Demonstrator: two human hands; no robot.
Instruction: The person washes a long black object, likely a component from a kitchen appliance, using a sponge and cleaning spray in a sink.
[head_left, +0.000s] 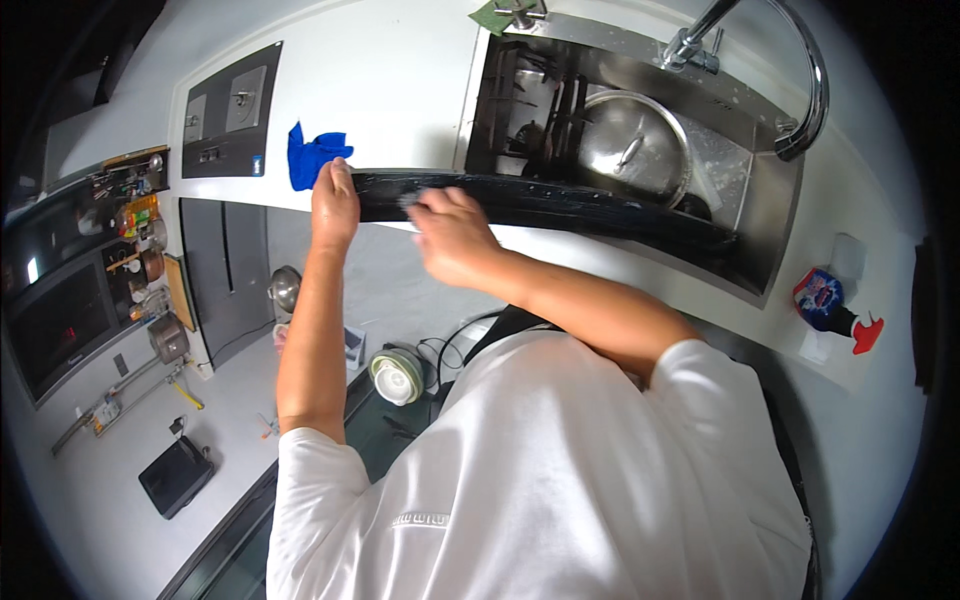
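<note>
My left hand (335, 204) grips the left end of a long black panel (540, 201), wet and streaked. The panel runs from the white counter across the front of the steel sink, its right end down in the basin. Against the panel's face, near its left part, my right hand (454, 234) presses a grey scouring pad (410, 201), mostly covered by the fingers. A blue cloth (311, 156) lies on the counter just behind my left hand. In the sink are a round steel lid (637, 146) and dark pan supports (559, 120).
A chrome faucet (814, 82) arches over the sink's right side. To the right stands or lies a spray bottle (819, 300) with a red trigger. A green scouring pad (493, 16) lies behind the sink. The black hob (232, 112) is set in the counter at left.
</note>
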